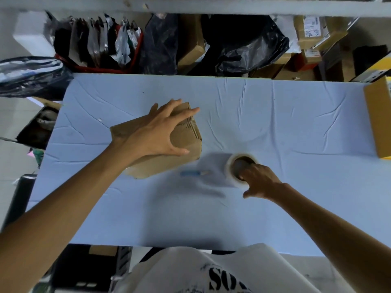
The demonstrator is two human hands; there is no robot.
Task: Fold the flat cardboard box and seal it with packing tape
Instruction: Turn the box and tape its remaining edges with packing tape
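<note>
two hands work over a table (pixel 275 115) covered in creased pale blue cloth. the box (pixel 188 138) sits left of centre, partly folded up, one flap lying flat on the cloth at its near side. the left hand (pixel 156 134) rests on top of it, fingers spread wide and fairly straight, thumb at the near edge. the right hand (pixel 262 182) holds the tape (pixel 229 166) just right of the box, fingers curled into the core, thumb sticking out toward the person; the roll is blurred. a small blue tool (pixel 190 173), too blurred to name, lies between box and tape. a carton (pixel 378 119) stands at the table's right edge. behind the far edge sit black bags (pixel 249 45), a red basket (pixel 135 60) of packets and stacked parcels (pixel 313 30) with labels too small to read. a grey shelf (pixel 190 7) crosses the top. the white shirt (pixel 232 271) at the bottom shows black letters "so", the rest cut off.
</note>
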